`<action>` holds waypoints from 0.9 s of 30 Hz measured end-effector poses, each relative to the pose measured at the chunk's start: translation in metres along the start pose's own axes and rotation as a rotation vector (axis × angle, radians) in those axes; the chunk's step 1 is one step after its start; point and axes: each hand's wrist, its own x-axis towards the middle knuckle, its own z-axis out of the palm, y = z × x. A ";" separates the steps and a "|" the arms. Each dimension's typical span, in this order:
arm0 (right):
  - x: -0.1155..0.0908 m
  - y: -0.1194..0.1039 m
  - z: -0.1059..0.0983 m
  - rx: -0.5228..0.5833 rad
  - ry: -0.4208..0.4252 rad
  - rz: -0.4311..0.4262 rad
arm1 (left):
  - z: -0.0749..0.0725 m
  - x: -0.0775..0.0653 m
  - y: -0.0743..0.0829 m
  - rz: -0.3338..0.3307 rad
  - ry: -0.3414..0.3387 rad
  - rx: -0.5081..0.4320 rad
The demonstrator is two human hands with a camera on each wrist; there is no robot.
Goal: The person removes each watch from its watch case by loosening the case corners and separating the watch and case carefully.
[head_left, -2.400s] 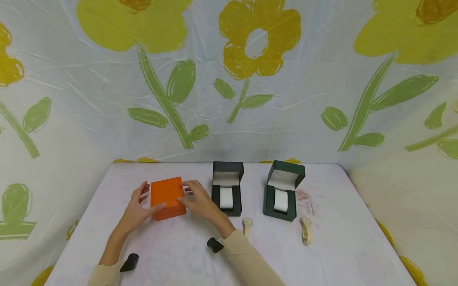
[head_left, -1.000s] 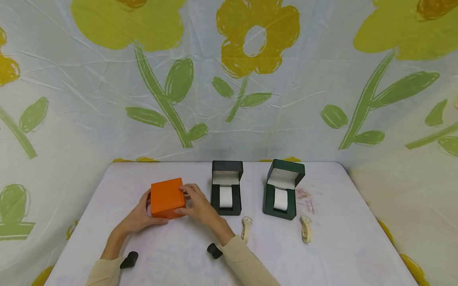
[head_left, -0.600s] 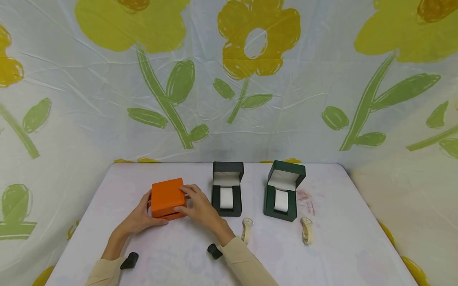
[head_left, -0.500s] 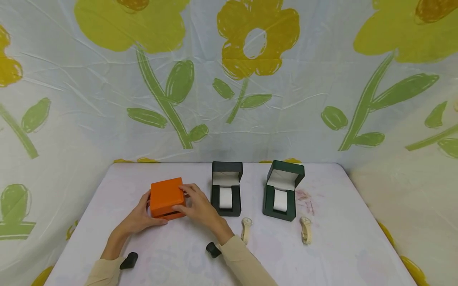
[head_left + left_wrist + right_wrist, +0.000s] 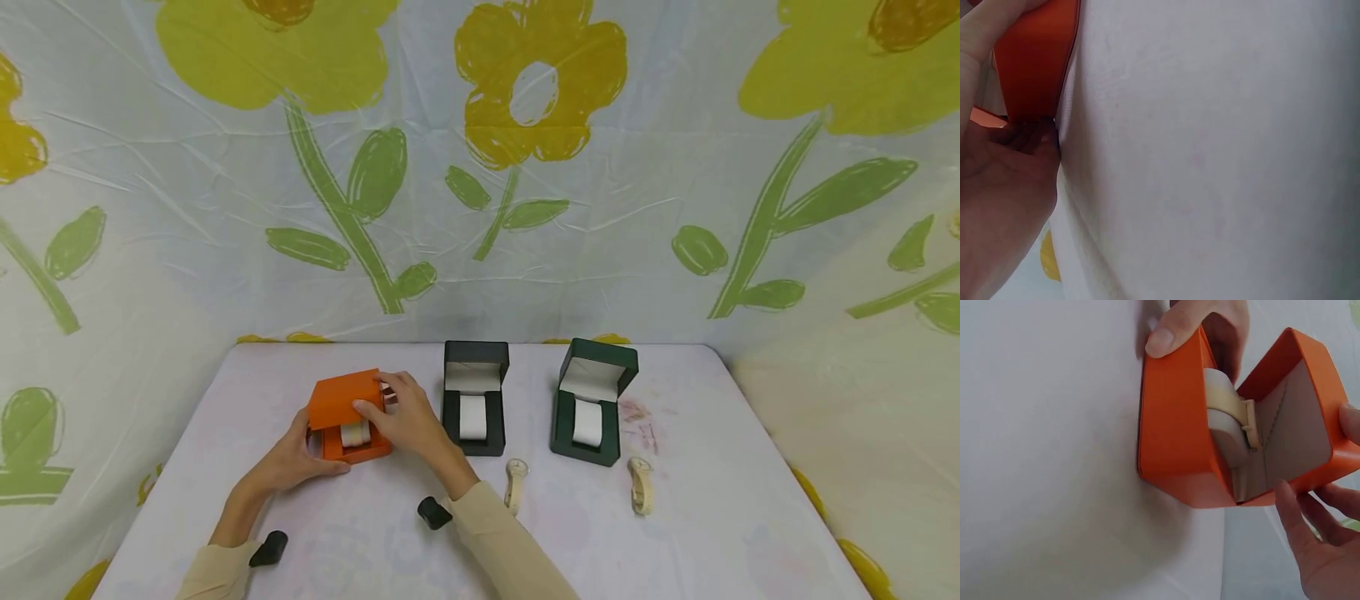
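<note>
An orange watch box [image 5: 363,454] sits on the left part of the table, its lid [image 5: 341,398] tilted partway up and back. My left hand [image 5: 288,458] grips the base, thumb along the front wall and fingers around the left side. With thumb and fingers, my right hand [image 5: 412,425] holds the lid by its front edge and right side. Inside, a watch with a cream strap [image 5: 1225,401] is wrapped around a white cushion; its dial is hidden. The left wrist view has the left fingers tucked under the orange wall [image 5: 1038,59].
A black watch box [image 5: 495,425] and a dark green one [image 5: 564,425] stand with raised lids and white cushions to the right. Two cream-strapped watches [image 5: 515,483] [image 5: 641,487] lie in front of them. A flower-print cloth [image 5: 600,242] hangs behind the white table [image 5: 712,467].
The left hand has closed around the orange box's base. The right hand has lifted the lid from closed to partway up, uncovering the cushion and watch strap inside.
</note>
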 end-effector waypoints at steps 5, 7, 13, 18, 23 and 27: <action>0.007 -0.005 0.000 0.050 0.026 0.040 | 0.000 0.001 0.001 -0.038 0.005 0.011; 0.010 -0.006 0.000 0.075 0.036 0.070 | 0.000 0.000 0.002 -0.056 0.007 0.012; 0.020 -0.007 0.001 0.114 0.115 0.156 | 0.000 0.001 0.003 -0.069 0.005 0.024; 0.026 -0.010 0.001 0.125 0.153 0.188 | -0.001 0.001 0.003 -0.066 -0.002 0.022; 0.030 -0.011 -0.003 0.199 0.151 0.188 | -0.002 0.001 0.004 -0.067 -0.013 0.024; 0.034 -0.008 -0.004 0.235 0.151 0.167 | -0.002 0.001 0.004 -0.066 -0.013 0.034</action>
